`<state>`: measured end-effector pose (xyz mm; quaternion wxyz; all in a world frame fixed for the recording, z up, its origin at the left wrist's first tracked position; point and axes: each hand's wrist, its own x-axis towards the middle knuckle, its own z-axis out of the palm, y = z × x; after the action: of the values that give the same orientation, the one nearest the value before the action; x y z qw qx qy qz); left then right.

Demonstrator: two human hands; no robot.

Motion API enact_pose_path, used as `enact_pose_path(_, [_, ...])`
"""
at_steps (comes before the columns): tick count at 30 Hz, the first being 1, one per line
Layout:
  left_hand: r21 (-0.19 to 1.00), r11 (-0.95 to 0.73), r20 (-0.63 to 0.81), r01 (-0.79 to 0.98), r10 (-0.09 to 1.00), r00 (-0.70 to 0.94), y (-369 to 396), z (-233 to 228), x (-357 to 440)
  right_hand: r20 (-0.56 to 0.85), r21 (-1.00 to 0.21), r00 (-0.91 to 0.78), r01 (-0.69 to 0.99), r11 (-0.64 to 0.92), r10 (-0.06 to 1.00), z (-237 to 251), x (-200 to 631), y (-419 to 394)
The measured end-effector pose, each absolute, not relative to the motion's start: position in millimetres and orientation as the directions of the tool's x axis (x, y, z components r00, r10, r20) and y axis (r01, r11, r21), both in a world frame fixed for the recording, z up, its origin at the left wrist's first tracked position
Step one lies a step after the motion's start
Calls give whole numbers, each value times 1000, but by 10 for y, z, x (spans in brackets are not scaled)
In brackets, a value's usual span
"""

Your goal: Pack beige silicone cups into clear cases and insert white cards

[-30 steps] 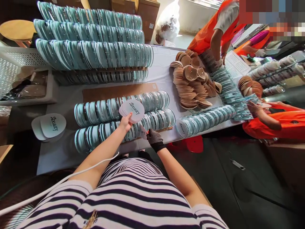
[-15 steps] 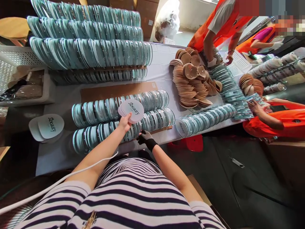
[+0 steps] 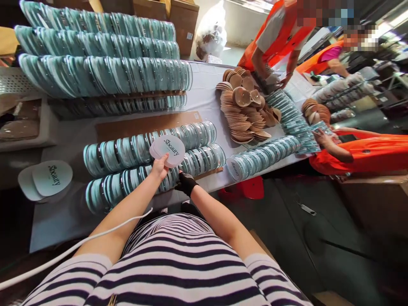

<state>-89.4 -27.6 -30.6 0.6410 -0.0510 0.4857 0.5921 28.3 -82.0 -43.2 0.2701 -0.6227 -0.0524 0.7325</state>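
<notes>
My left hand [image 3: 160,167] is closed on a small stack of white rounded cards [image 3: 170,149] with dark lettering that reads "beauty". The stack is over two rows of clear, blue-green rounded packs standing on edge: a far row [image 3: 111,154] and a near row [image 3: 111,191]. My right hand [image 3: 186,183], in a black glove, is at the front side of the near row, close below the cards. Its fingers are curled, and what they hold, if anything, cannot be made out. More white cards [image 3: 52,178] lie at the table's left end.
Longer rows of packs [image 3: 105,74] fill the back left. Brown rounded pieces [image 3: 236,114] are piled beside another row of packs [image 3: 267,155]. People in orange vests [image 3: 360,153] work at the right. A white cable [image 3: 79,242] crosses near my left arm.
The view has shifted, so most of the scene sits further left. My left hand still holds the cards, and my gloved right hand stays by the near row. A co-worker's hands at the back have moved.
</notes>
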Motion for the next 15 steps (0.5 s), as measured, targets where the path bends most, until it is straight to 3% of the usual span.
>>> enact_pose_path(6, [519,273,-667,-810,722,-184,-293,-285,-875,-856,-430,-75,-444,-786,511,-389,218,-859])
enact_pose_path(12, [532,241,-644,-812,737,-204,-286,-265,-852,-874,-385,-205,-263,-885,441,-427,441,-857])
enact_pose_path(15, [542,240,-643,-806,736,-213,-289,-268,-848,-850,-434,-238,-193,-880,471,-402,473,-849])
